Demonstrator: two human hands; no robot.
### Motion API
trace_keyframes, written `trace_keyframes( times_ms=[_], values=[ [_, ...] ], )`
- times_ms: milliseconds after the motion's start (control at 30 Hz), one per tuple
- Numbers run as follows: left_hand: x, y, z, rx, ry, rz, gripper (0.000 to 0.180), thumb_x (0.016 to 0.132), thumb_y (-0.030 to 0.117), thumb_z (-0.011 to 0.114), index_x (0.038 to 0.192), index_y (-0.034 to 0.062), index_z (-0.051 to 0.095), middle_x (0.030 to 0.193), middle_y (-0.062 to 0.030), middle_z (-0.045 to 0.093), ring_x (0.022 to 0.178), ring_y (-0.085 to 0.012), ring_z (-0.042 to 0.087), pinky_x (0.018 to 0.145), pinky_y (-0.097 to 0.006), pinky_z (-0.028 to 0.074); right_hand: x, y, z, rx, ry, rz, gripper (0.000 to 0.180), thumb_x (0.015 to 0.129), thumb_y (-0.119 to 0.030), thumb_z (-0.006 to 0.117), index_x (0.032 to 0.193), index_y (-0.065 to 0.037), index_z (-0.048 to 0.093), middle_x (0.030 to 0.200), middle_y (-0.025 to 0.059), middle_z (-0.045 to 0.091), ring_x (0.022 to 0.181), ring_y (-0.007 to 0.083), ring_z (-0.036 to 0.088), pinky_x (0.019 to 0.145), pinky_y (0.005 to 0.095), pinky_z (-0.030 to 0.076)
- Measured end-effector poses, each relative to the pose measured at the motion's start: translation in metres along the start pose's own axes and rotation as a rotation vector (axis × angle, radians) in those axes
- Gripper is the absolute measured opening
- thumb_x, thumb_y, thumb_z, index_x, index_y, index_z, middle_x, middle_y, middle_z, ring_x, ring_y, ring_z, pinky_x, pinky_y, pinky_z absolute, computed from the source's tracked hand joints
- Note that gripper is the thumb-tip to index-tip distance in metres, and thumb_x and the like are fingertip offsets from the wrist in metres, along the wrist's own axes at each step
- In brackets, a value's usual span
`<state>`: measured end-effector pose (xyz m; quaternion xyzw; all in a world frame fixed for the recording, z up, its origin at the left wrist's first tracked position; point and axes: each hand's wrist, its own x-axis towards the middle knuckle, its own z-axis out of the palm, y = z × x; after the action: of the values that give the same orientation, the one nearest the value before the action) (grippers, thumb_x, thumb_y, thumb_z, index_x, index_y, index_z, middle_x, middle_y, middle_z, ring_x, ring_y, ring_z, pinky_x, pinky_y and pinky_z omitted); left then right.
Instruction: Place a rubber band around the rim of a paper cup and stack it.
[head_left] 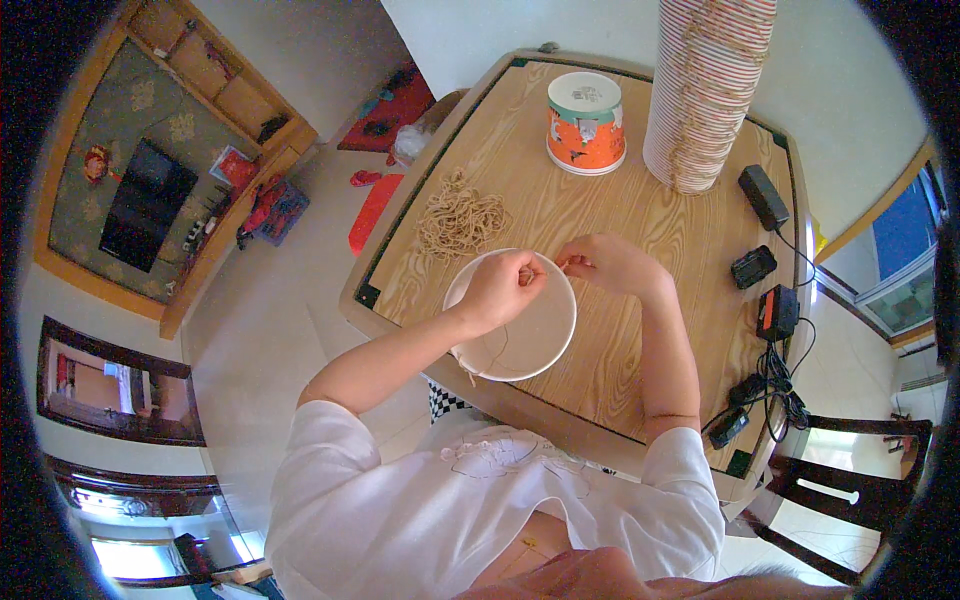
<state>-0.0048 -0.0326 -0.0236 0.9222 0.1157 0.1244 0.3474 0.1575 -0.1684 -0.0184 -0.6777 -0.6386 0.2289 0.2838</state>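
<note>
A white paper bucket [530,345] stands mouth up at the table's near edge, in front of me. My left hand [503,288] is over its mouth, fingers curled in a pinch on a length of thin tan twine [506,340]. The twine hangs down across the bucket's inside, and a bit of it shows outside the near left rim. At the bucket's far right rim, my right hand [605,265] is closed in a pinch; a small piece, seemingly twine, shows at its fingertips. Beyond the bucket lies a loose heap of tan twine [462,218].
An upside-down orange and green paper bucket [586,125] stands farther back. Beside it rises a tall stack of nested buckets [705,100], twine running along its side. Black power adapters [778,312] and tangled cables line the right edge. A dark chair [850,490] stands right of the table.
</note>
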Motion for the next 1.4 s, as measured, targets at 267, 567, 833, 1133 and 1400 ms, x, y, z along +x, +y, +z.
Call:
trace_keyframes(
  times_ms=[267,567,833,1133,1400],
  values=[
    [0.002,0.000,0.006,-0.022,-0.003,-0.022,0.012,0.078,0.014,0.067,0.080,0.0030,0.062,0.068,-0.0067,0.062,0.060,-0.0151,0.058,0.056,-0.030,0.047,0.004,0.006,0.005,0.088,0.031,-0.039,0.019,0.080,-0.011,0.059,0.096,-0.001,0.063,0.088,0.0129,0.065,0.081,0.0294,0.062,0.074,0.0357,0.048],
    [0.007,0.011,-0.007,0.324,0.232,0.293,0.011,0.080,0.013,0.064,0.088,0.0057,0.062,0.087,-0.0086,0.061,0.080,-0.0262,0.062,0.071,-0.040,0.049,0.003,0.004,0.000,0.147,0.130,-0.041,0.012,0.079,-0.010,0.059,0.088,-0.001,0.060,0.075,0.0146,0.062,0.070,0.0237,0.061,0.062,0.0358,0.046],
    [0.019,0.006,-0.029,0.525,-0.141,0.282,0.013,0.079,0.017,0.063,0.085,0.0059,0.061,0.084,-0.0095,0.058,0.081,-0.0299,0.061,0.068,-0.043,0.049,0.000,0.011,0.001,-0.015,0.268,0.054,0.010,0.081,-0.010,0.058,0.086,-0.002,0.056,0.068,0.0084,0.058,0.061,0.0198,0.055,0.059,0.0312,0.045],
    [0.019,-0.018,-0.032,-0.030,-0.357,0.094,0.017,0.079,0.018,0.066,0.090,0.0056,0.066,0.082,-0.0131,0.066,0.075,-0.0236,0.063,0.067,-0.035,0.048,0.007,-0.005,0.001,-0.046,0.196,0.191,0.014,0.086,-0.015,0.049,0.085,-0.002,0.054,0.069,0.0115,0.060,0.064,0.0224,0.060,0.059,0.0340,0.046],
    [0.030,-0.049,-0.006,-0.808,-0.202,0.125,0.009,0.079,0.005,0.064,0.088,0.0066,0.063,0.074,-0.0015,0.062,0.070,-0.0075,0.054,0.067,-0.028,0.046,0.010,-0.007,0.002,-0.045,0.184,0.239,0.017,0.087,-0.018,0.052,0.089,-0.002,0.056,0.072,0.0141,0.061,0.066,0.0235,0.062,0.060,0.0344,0.046]
  ],
)
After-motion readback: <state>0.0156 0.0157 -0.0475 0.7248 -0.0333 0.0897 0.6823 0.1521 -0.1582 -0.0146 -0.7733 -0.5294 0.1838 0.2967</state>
